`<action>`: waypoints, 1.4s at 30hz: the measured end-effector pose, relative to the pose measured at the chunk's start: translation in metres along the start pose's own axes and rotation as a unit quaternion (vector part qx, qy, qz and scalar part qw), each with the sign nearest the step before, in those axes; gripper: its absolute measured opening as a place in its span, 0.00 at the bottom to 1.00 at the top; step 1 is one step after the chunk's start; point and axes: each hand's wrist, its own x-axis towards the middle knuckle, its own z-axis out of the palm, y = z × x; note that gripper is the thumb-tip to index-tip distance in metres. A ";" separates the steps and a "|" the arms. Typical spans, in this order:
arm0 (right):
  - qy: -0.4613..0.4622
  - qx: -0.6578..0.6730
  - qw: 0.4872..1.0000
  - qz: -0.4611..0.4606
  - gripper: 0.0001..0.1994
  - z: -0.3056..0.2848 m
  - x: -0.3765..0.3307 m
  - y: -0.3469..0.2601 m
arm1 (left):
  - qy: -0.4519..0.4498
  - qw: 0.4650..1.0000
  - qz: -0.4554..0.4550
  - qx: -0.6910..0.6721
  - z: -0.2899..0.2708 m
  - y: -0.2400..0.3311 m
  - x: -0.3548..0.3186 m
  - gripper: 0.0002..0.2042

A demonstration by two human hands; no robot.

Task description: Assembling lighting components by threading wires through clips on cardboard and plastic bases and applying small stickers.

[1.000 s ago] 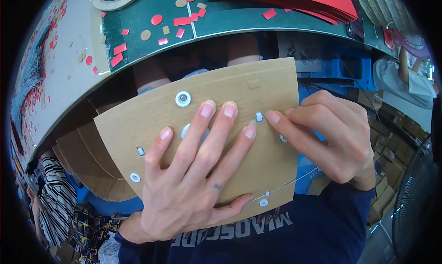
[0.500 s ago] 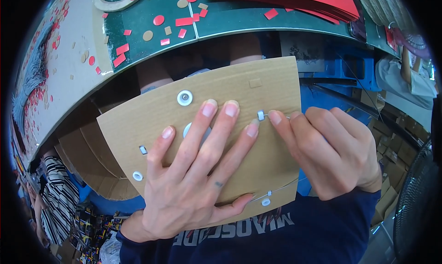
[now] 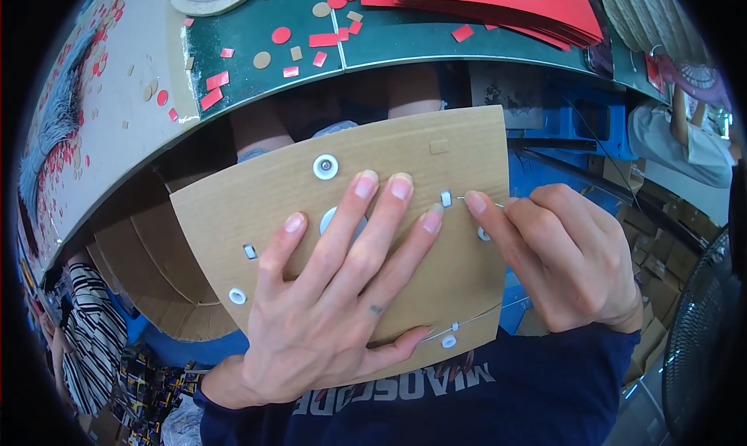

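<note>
A fan-shaped piece of brown cardboard [image 3: 459, 267] lies before me, fitted with small white plastic parts. My left hand [image 3: 319, 310] rests flat on it, fingers spread, partly covering a white round piece [image 3: 328, 219]. My right hand [image 3: 572, 255] pinches a thin pale cord [image 3: 461, 198] at the right edge. The cord's tip points at a small white clip [image 3: 446, 198], just apart from it, with my left index fingertip beside that clip. Another thin strand runs through a lower clip [image 3: 455, 328] toward the right. A white round button [image 3: 325, 166] sits near the upper edge.
Beyond the cardboard, a green and white table [image 3: 405, 45] carries red and brown paper scraps, a tape roll [image 3: 210, 4], a stack of red sheets [image 3: 498, 10] and a bundle of grey cords [image 3: 54, 131]. An open carton [image 3: 148, 267] stands left; a fan [image 3: 696, 329] stands right.
My right hand has drawn slightly back from the clip, so the cord's tip now stands apart from it. A white round part by the right edge has come into view.
</note>
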 end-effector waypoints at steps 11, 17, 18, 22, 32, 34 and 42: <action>0.002 0.072 0.997 0.023 0.32 -0.001 0.007 0.005 | -0.008 1.000 -0.002 -0.016 -0.003 0.000 0.002 0.42; 0.023 0.085 0.996 0.029 0.28 0.004 0.005 0.006 | -0.005 1.000 -0.004 -0.025 -0.003 0.001 0.000 0.43; 0.023 0.084 0.996 0.030 0.28 0.008 0.003 0.008 | -0.005 1.000 -0.003 -0.025 -0.003 0.001 0.001 0.43; 0.077 0.088 0.993 0.035 0.27 0.013 0.000 0.012 | -0.009 1.000 -0.004 -0.028 -0.002 0.002 0.002 0.42; 0.089 0.100 0.991 -0.010 0.26 0.019 0.003 0.012 | -0.003 1.000 0.006 -0.027 -0.002 0.001 -0.001 0.41; 0.095 0.092 0.991 -0.002 0.25 0.016 0.004 0.014 | 0.006 0.999 0.012 -0.040 0.001 -0.001 -0.002 0.42; 0.116 0.097 0.988 0.012 0.22 0.017 0.003 0.011 | 0.035 0.985 0.030 -0.166 -0.007 -0.009 0.004 0.53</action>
